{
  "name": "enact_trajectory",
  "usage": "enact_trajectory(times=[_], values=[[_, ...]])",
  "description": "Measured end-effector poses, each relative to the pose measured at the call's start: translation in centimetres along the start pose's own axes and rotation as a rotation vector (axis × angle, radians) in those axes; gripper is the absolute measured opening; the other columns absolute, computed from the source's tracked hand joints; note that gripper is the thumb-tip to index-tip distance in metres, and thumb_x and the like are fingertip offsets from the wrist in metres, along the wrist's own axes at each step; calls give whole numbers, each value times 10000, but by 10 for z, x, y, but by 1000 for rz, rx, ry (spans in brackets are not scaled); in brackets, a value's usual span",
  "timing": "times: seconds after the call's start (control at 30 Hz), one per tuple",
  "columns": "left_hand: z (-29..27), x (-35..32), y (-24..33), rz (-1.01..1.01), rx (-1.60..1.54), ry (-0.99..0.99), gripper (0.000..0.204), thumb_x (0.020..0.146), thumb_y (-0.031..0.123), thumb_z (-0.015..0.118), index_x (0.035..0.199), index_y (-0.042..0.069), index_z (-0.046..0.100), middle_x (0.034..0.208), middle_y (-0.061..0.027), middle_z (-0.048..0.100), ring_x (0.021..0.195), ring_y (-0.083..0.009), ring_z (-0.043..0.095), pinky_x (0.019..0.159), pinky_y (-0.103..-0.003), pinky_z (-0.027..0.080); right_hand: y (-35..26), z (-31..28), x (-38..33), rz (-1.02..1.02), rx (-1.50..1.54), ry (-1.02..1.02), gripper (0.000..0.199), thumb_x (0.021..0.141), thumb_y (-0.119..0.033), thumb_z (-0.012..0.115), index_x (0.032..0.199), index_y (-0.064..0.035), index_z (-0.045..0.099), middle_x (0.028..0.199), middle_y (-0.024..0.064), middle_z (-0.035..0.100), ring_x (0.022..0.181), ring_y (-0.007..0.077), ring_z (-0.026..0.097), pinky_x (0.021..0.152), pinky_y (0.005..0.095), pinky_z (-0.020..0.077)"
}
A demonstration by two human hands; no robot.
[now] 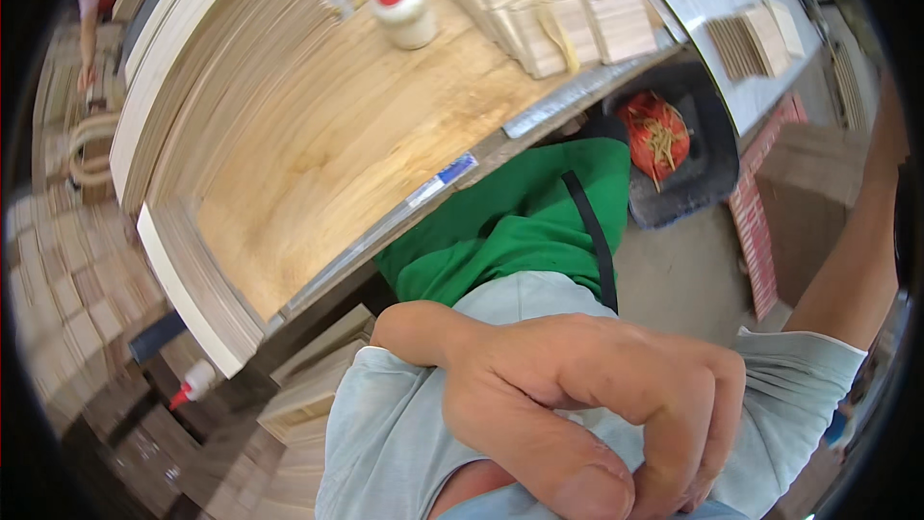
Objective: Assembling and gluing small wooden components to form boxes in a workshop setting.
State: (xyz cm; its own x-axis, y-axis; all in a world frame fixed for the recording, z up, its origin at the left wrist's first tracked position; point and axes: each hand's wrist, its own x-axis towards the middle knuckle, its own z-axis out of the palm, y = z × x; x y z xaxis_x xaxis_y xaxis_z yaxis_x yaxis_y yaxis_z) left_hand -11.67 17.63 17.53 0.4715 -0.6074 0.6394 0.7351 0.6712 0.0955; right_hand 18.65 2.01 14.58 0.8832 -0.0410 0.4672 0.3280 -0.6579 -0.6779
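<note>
Pale wooden slats (207,87) stacked on edge ring the plywood worktop (346,144) beside a red-capped glue bottle (402,8), while close below the camera the left hand (587,404) pinches the light-blue sleeve (404,443) with curled fingers; the right hand is unseen.
</note>
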Motion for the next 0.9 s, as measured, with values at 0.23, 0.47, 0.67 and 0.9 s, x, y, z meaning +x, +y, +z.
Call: enact_trajectory(times=[0.23,0.47,0.67,0.9], values=[[-7,-28,29,173,206,26,164,909,140,591,965,-9,634,1038,-163,553,910,-249,576,841,-317,458,-99,112,18,-255,-164,-179,316,777,-248,582,888,25,694,886,244,679,830,368,666,784,451,521],[-37,-88,46,128,550,511,239,898,266,636,869,28,633,949,-121,565,913,-273,567,761,-369,480,-49,152,106,-450,-475,-188,319,763,-252,580,870,26,696,887,252,674,829,383,661,793,460,512],[-40,-166,31,233,595,810,209,859,176,678,973,13,614,1013,-120,545,994,-244,568,881,-371,456,-52,182,39,-379,-598,-799,528,711,-381,716,1129,-62,668,1081,239,661,995,352,643,847,449,502],[-37,-102,48,147,774,635,213,805,81,710,990,-1,645,1012,-150,582,960,-257,583,869,-384,476,34,112,47,-349,-165,-375,307,767,-195,655,1023,-30,690,962,210,684,901,351,659,809,416,512]])
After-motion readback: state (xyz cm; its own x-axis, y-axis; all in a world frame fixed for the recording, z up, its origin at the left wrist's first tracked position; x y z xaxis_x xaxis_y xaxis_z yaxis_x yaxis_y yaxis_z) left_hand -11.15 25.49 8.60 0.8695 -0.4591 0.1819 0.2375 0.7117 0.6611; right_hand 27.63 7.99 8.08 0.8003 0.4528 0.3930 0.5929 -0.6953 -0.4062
